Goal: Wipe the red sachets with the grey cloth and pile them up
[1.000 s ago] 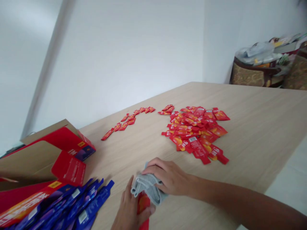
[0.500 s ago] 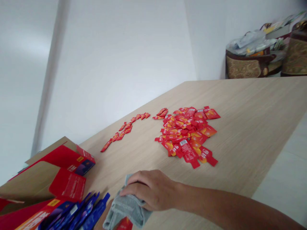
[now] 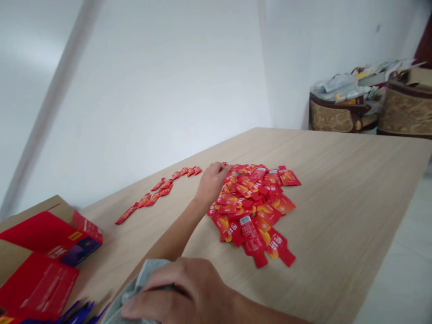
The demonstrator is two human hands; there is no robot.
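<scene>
My left hand [image 3: 212, 181] is stretched far out across the table [image 3: 344, 202], its fingers curled at the far left edge of a heap of red sachets [image 3: 256, 207]; what the fingertips pinch is hidden. My right hand [image 3: 182, 294] rests close to me on a grey cloth [image 3: 140, 283], fingers curled over it. A curved row of single red sachets [image 3: 158, 191] lies to the left of the heap.
Open red cardboard boxes [image 3: 50, 238] sit at the left edge, with blue packets [image 3: 81, 312] just showing at the bottom. Two patterned baskets full of papers and bags [image 3: 340, 105] stand beyond the table's far corner, against a white wall.
My left hand left the spot under the cloth and reached forward to the heap of sachets. The red sachet near the cloth is out of view. The view shifted, my right hand stays on the cloth.
</scene>
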